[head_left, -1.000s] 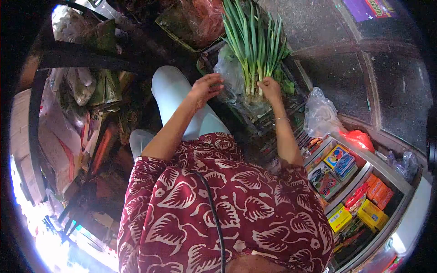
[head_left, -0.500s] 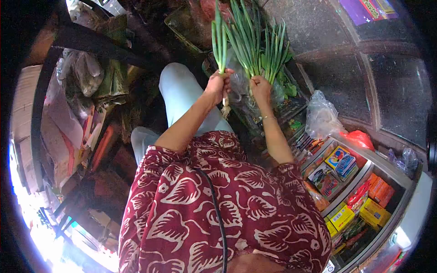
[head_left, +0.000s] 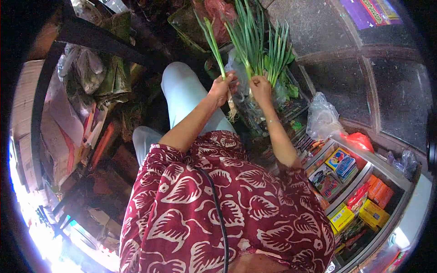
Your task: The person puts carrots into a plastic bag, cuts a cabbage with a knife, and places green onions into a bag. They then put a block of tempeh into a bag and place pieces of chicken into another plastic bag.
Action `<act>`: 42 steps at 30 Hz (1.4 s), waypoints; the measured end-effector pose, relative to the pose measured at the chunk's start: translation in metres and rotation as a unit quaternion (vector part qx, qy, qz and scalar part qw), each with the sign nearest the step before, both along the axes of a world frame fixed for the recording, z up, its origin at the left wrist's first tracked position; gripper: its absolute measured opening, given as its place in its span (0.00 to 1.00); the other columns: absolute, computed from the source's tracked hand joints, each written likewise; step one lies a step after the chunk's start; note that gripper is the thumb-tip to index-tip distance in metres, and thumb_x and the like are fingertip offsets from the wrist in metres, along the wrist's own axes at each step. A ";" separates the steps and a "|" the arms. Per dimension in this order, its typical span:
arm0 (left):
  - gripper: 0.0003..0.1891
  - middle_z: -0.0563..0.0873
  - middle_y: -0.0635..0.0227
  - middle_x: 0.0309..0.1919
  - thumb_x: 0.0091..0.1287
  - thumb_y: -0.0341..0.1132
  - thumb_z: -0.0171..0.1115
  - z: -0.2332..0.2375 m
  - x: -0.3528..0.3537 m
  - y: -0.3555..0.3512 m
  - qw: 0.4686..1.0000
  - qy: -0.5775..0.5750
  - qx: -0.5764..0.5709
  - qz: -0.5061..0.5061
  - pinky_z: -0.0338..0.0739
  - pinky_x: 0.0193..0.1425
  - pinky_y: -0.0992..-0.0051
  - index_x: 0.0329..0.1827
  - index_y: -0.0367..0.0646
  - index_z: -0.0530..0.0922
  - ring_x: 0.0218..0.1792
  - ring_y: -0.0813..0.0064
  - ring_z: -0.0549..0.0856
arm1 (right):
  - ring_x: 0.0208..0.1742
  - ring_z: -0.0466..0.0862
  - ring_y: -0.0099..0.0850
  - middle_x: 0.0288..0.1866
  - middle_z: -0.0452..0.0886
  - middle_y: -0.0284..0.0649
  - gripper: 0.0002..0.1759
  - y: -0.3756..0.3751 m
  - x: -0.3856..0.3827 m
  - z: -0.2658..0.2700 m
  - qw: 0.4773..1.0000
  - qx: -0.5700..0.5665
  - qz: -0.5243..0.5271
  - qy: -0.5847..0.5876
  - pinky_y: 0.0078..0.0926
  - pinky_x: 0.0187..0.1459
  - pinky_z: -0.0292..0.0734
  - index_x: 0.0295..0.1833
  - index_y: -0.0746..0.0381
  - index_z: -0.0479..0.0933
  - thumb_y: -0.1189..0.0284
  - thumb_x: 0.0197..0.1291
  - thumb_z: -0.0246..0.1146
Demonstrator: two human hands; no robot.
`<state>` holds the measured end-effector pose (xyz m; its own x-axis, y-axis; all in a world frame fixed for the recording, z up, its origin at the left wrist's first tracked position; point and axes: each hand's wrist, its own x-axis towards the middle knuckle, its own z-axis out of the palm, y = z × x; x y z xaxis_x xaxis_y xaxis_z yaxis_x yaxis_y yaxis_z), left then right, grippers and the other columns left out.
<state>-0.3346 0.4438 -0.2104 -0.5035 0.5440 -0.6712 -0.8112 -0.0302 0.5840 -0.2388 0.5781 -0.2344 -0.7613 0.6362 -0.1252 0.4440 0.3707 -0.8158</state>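
My left hand point(head_left: 221, 89) is closed around the white lower part of a scallion point(head_left: 212, 42). Its green leaves lean up to the left, and its stringy roots hang below my fingers. Beside it, my right hand point(head_left: 261, 89) pinches at the base of a thicker bunch of scallions point(head_left: 249, 41), whose leaves fan upward. The lower ends of that bunch are partly hidden by my fingers. More scallions point(head_left: 278, 57) spread just right of this hand, over a clear plastic bag and leafy greens point(head_left: 287, 86).
At the right, a divided wooden case point(head_left: 359, 184) holds yellow boxes point(head_left: 341, 217), an orange box point(head_left: 380, 191) and other packets. A clear plastic bag point(head_left: 322, 116) and a red bag point(head_left: 358, 140) lie behind it. Cardboard and bags point(head_left: 88, 68) crowd the left side.
The scallion leaves in my left hand now look fewer and lean further left. That hand has shifted slightly right and down, with its fingers looser. My right hand stays at the bunch.
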 end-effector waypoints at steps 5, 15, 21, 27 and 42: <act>0.15 0.78 0.63 0.49 0.68 0.42 0.50 0.008 0.004 0.003 0.997 0.001 0.056 -0.054 0.78 0.42 0.63 0.53 0.44 0.70 0.39 0.71 0.80 | 0.32 0.80 0.35 0.28 0.79 0.43 0.07 -0.036 0.005 0.036 0.986 -0.140 0.046 0.073 0.30 0.35 0.73 0.31 0.66 0.77 0.73 0.52 0.63; 0.17 0.67 0.77 0.17 0.56 0.45 0.67 0.016 0.001 -0.011 0.997 0.028 -0.066 0.020 0.62 0.18 0.78 0.41 0.45 0.73 0.15 0.83 0.65 | 0.31 0.79 0.43 0.31 0.79 0.46 0.12 0.013 0.002 -0.035 0.998 0.054 -0.034 0.023 0.35 0.35 0.73 0.37 0.65 0.77 0.71 0.47 0.66; 0.20 0.80 0.66 0.33 0.55 0.45 0.68 0.014 0.010 0.007 0.995 0.057 -0.077 -0.021 0.73 0.31 0.69 0.41 0.38 0.76 0.32 0.75 0.78 | 0.29 0.81 0.32 0.32 0.81 0.43 0.10 -0.040 0.004 0.044 0.986 0.005 0.099 0.138 0.27 0.31 0.75 0.40 0.68 0.76 0.72 0.54 0.62; 0.16 0.75 0.71 0.19 0.58 0.43 0.65 0.005 0.002 -0.015 0.998 -0.016 -0.051 0.028 0.72 0.19 0.74 0.39 0.43 0.72 0.18 0.75 0.75 | 0.33 0.82 0.34 0.33 0.82 0.43 0.15 0.004 -0.029 -0.032 0.997 -0.065 -0.010 0.050 0.28 0.37 0.75 0.41 0.65 0.77 0.66 0.52 0.64; 0.15 0.80 0.72 0.34 0.60 0.43 0.62 0.032 -0.015 -0.010 1.000 -0.010 -0.009 -0.023 0.80 0.34 0.73 0.45 0.44 0.75 0.33 0.75 0.81 | 0.34 0.81 0.40 0.30 0.80 0.45 0.12 -0.051 0.013 0.049 0.983 -0.100 0.142 0.056 0.31 0.39 0.73 0.38 0.66 0.77 0.70 0.50 0.63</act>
